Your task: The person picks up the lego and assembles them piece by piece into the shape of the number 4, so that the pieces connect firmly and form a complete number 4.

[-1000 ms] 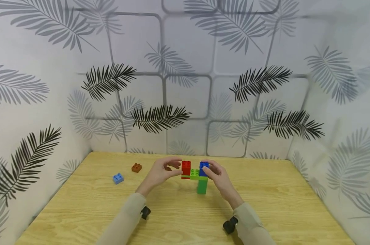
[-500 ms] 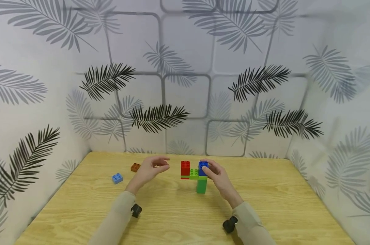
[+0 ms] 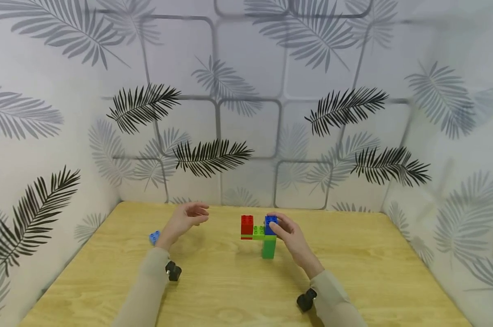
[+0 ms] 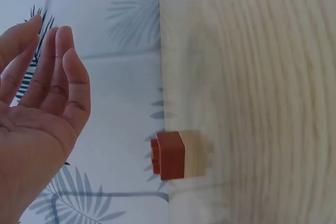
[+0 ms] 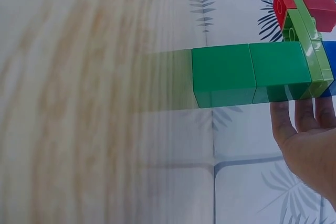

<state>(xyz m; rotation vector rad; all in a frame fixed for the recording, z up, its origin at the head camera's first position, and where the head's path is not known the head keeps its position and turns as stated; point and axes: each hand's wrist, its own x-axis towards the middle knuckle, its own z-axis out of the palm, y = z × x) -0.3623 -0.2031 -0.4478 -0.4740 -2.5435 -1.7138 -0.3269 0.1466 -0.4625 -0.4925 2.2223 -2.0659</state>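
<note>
My right hand [image 3: 294, 243] pinches a blue brick [image 3: 268, 228] between thumb and fingers. The blue brick sits at the top right of a built piece: a lime-green plate [image 3: 258, 233] across two stacked green bricks [image 5: 226, 77], which stand on the table. Red bricks [image 3: 247, 225] sit on the plate's left end, and another red part [image 5: 283, 6] shows under it in the right wrist view. My left hand [image 3: 184, 223] holds nothing, fingers loosely bent, above the table left of the build. Near it lies an orange-brown brick [image 4: 171, 156], hidden by this hand in the head view.
A light blue brick [image 3: 154, 237] lies left of my left forearm, partly covered by it. The wooden table [image 3: 230, 290] meets leaf-patterned walls [image 3: 246, 181] at its back and both sides.
My left hand has moved away from the red bricks to the left, now covering the orange-brown brick in the head view. My right hand and the build stay put.
</note>
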